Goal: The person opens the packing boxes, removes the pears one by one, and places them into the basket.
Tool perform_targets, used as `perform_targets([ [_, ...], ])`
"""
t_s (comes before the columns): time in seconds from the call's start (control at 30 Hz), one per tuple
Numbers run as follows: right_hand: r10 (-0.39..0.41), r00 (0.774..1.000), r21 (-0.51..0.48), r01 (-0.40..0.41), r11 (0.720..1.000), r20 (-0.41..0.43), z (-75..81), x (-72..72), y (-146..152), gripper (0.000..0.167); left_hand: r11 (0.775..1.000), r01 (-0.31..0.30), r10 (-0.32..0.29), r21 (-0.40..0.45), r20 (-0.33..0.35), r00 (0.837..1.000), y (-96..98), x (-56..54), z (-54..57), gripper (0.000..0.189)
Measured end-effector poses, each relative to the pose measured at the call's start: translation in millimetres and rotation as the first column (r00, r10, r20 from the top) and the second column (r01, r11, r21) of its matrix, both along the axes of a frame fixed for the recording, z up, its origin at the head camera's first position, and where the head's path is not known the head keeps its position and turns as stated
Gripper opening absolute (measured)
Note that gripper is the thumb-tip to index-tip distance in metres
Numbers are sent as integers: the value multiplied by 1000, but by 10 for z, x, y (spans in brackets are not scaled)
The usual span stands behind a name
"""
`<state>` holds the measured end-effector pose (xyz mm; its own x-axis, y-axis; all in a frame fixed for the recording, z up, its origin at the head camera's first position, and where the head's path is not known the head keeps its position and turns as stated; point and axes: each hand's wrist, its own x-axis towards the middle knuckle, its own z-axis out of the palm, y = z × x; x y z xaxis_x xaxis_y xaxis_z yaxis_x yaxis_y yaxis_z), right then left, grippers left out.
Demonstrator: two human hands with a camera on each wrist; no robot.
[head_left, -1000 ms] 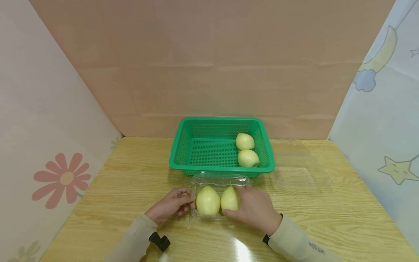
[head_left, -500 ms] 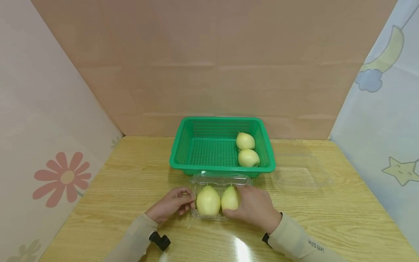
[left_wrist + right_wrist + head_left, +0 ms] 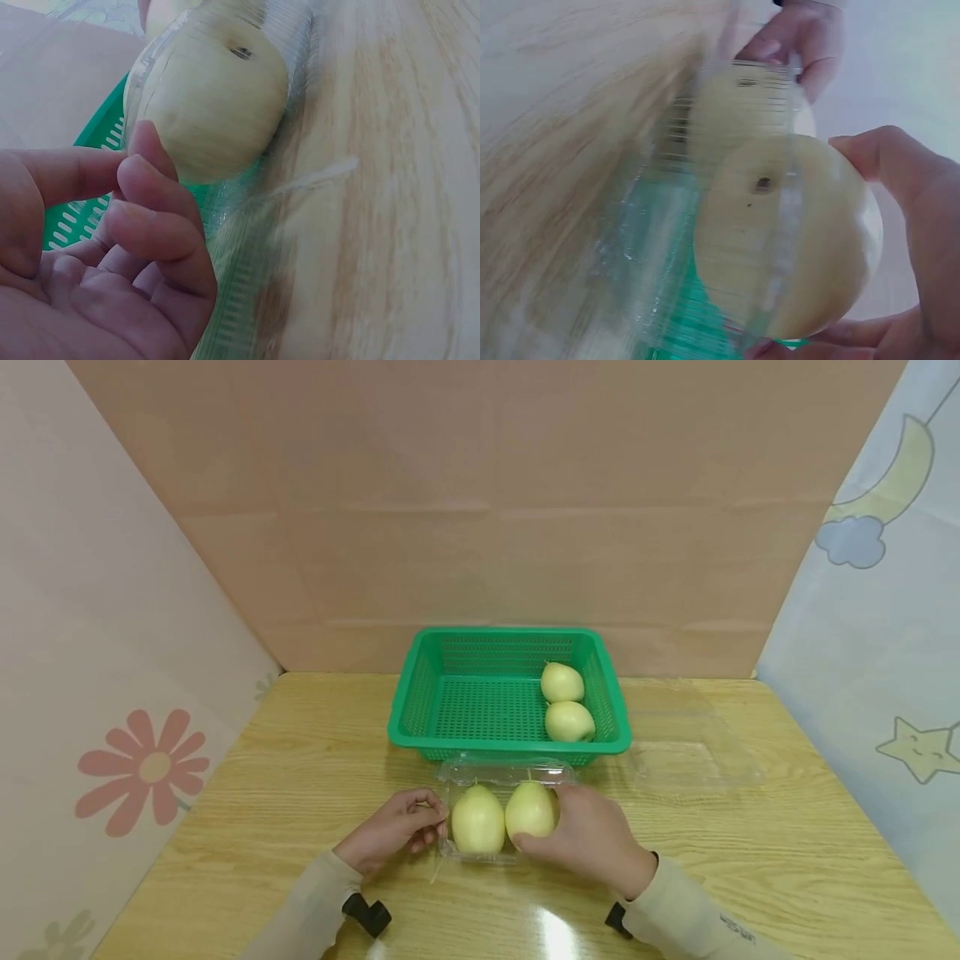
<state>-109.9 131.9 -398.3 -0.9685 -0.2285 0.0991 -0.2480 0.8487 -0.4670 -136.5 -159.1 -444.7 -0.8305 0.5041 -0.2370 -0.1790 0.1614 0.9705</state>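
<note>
A clear plastic fruit box [image 3: 480,857] lies on the table in front of the green basket, with two pale yellow-green pears in it. The left pear [image 3: 477,821] sits stem away from me, side by side with the right pear [image 3: 530,810]. My left hand [image 3: 393,828] pinches the box's left rim between thumb and forefinger, the other fingers curled below. My right hand [image 3: 592,837] grips the right pear, its thumb on the near side and its fingers round the far side. In the right wrist view this pear [image 3: 832,232] shows behind the ribbed clear wall.
Behind the box stands the green basket [image 3: 487,746], with two more pears at its right end, a far one [image 3: 562,682] and a near one [image 3: 569,722]. To its right lies another clear plastic container [image 3: 690,768]. Printed cloth walls flank the wooden table [image 3: 300,760].
My right hand has shifted slightly to the right, and more of the right pear shows between its fingers. The left hand has stayed at the box's rim.
</note>
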Motion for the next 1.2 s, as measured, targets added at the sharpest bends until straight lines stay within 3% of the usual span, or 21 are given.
perform_targets([
  [0.1,-9,999,-46,11,999,44,65,22,36,79,1000,1,-1,0,-4,1000,3,0,0,18],
  [0.4,31,975,-188,11,982,221,222,68,202,77,1000,16,-16,3,-1,1000,15,9,-2,17],
  [0.57,77,959,-245,-8,970,272,264,84,312,77,1000,16,-16,0,0,1000,20,13,18,16],
  [0.83,122,942,-222,-52,974,314,369,71,525,76,1000,14,-14,1,10,1000,21,16,30,16],
  [1.2,70,955,-119,-37,992,287,459,15,872,82,1000,23,-24,13,16,1000,25,17,36,16],
])
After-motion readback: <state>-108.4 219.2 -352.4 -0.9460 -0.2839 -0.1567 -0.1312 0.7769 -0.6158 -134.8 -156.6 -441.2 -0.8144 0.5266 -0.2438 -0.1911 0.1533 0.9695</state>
